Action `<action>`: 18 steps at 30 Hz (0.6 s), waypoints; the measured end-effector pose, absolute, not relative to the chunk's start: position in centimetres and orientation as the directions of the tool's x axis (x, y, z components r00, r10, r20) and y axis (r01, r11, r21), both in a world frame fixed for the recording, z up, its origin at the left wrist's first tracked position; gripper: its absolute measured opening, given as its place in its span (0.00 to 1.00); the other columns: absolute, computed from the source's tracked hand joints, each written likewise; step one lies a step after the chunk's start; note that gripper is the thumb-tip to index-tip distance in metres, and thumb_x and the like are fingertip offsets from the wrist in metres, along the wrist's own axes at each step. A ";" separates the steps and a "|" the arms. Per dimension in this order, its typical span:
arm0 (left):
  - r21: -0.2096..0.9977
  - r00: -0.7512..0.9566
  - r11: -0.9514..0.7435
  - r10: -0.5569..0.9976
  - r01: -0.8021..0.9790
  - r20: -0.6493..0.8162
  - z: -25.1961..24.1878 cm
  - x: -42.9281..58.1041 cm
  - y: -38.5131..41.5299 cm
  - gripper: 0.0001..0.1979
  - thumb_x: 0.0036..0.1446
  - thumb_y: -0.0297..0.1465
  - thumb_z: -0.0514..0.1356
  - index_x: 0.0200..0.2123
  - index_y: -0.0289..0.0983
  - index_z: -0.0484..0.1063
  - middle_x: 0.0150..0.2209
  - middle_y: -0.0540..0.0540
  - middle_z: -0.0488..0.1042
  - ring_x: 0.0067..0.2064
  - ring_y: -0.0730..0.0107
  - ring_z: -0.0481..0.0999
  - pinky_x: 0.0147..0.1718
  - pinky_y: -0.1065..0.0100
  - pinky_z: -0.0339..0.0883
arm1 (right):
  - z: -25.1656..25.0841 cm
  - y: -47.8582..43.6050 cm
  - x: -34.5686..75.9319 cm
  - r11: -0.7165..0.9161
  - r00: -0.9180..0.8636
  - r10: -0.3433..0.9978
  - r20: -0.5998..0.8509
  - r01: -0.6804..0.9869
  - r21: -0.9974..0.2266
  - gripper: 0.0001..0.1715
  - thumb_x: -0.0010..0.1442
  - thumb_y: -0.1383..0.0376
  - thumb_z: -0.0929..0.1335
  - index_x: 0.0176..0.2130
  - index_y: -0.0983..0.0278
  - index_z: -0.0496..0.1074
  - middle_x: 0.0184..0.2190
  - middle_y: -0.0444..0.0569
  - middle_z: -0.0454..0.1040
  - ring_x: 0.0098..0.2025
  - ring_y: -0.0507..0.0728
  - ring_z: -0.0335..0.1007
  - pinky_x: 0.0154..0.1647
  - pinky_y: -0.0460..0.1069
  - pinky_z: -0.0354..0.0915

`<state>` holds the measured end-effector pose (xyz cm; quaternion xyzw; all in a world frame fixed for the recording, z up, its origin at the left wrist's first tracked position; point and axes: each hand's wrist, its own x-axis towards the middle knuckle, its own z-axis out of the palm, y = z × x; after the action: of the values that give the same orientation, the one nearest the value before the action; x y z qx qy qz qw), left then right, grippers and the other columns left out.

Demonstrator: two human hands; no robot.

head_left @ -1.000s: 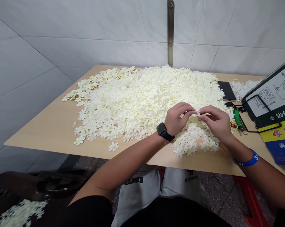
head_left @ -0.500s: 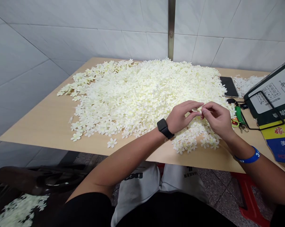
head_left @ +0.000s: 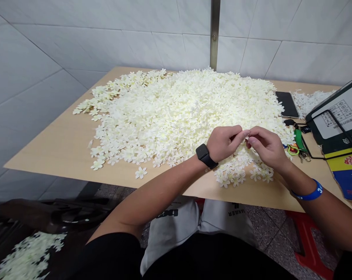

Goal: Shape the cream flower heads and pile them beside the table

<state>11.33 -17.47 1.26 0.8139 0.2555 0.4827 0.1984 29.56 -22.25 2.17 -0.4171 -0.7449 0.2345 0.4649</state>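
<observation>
A broad heap of white artificial flowers with pale yellow centres covers much of the table. Above its front right part, my left hand and my right hand meet at the fingertips. Both are closed in a pinch. Whatever lies between the fingers is too small and covered to make out. Beneath the hands is a looser patch of flowers near the table's front edge. One single flower lies apart to the left.
At the right are a black phone, a pile of small white pieces, keys with a green tag and a printed box with a black wire frame. More flowers sit low at left. A red stool stands below the table.
My left fingers have curled in, the index folding back from its stretched position, with thumb tip against my right fingertips. The view has shifted slightly; the flower heap looks the same.
</observation>
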 end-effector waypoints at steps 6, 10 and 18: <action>0.802 0.382 -0.597 0.739 -0.012 0.556 0.9 11.9 -17.5 0.13 0.69 0.36 0.58 0.36 0.37 0.79 0.31 0.49 0.81 0.32 0.75 0.80 0.35 0.71 0.73 | 1.6 -22.1 29.6 0.448 -0.025 0.879 0.477 0.390 -0.805 0.06 0.65 0.62 0.70 0.43 0.59 0.73 0.36 0.46 0.75 0.35 0.53 0.73 0.36 0.50 0.69; 0.901 0.373 -0.419 0.822 -0.118 0.431 0.6 12.2 -17.1 0.08 0.65 0.30 0.61 0.40 0.38 0.81 0.39 0.45 0.84 0.41 0.70 0.84 0.38 0.70 0.78 | 1.5 -21.9 29.7 0.419 0.063 0.871 0.486 0.420 -0.805 0.06 0.65 0.62 0.69 0.43 0.59 0.73 0.36 0.46 0.75 0.34 0.53 0.74 0.35 0.51 0.71; 0.968 0.378 -0.225 0.891 -0.115 0.252 1.3 12.2 -17.4 0.13 0.53 0.38 0.72 0.29 0.34 0.79 0.25 0.48 0.79 0.29 0.74 0.80 0.30 0.72 0.76 | 1.6 -22.2 29.5 0.461 0.032 0.839 0.543 0.488 -0.741 0.05 0.65 0.63 0.68 0.43 0.58 0.75 0.37 0.48 0.77 0.38 0.56 0.75 0.39 0.53 0.73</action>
<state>12.24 -17.42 1.33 0.6297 0.3080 0.4646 0.5411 29.53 -22.18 1.55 -0.4915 -0.6751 0.1676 0.5240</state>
